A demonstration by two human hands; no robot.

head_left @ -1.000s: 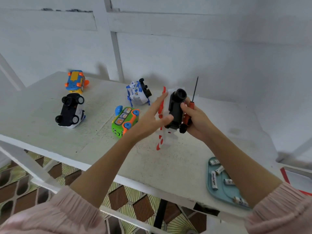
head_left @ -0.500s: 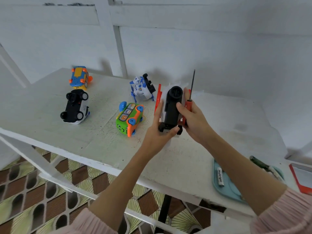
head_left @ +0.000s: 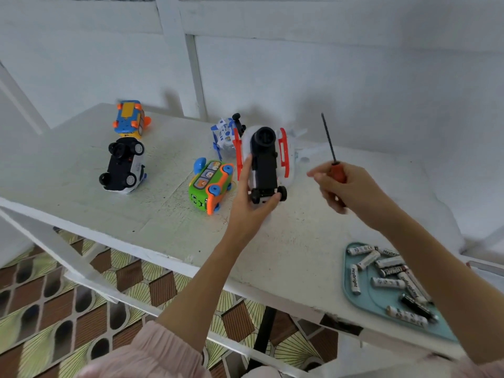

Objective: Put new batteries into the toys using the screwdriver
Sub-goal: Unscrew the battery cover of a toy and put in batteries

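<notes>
Toy in hand: I see the white toy (head_left: 266, 162) with red side rails held above the desk (head_left: 152, 214), underside up, its black base and wheels facing me.
Left hand: my left hand (head_left: 249, 205) has its grip clamped on the toy's near end, thumb under the rear wheels, fingers along the left side.
Right hand: my right hand (head_left: 345, 188) has its grip wrapped round the red handle of the screwdriver (head_left: 331, 148), well apart from the toy, with the dark shaft pointing up and slightly left.
Batteries: a teal tray (head_left: 365, 296) near the desk's front right edge holds a loose heap of batteries (head_left: 387, 271), mostly white, a few dark.
Other toys: a green and orange bus (head_left: 210, 184) lies on its side just left of my left hand; a blue and white toy (head_left: 225, 135) sits behind it; a black and white car (head_left: 124, 166) lies upside down farther left, with a blue and orange car (head_left: 130, 118) behind that.
Sleeves: pink cuffs show at the bottom edge.
</notes>
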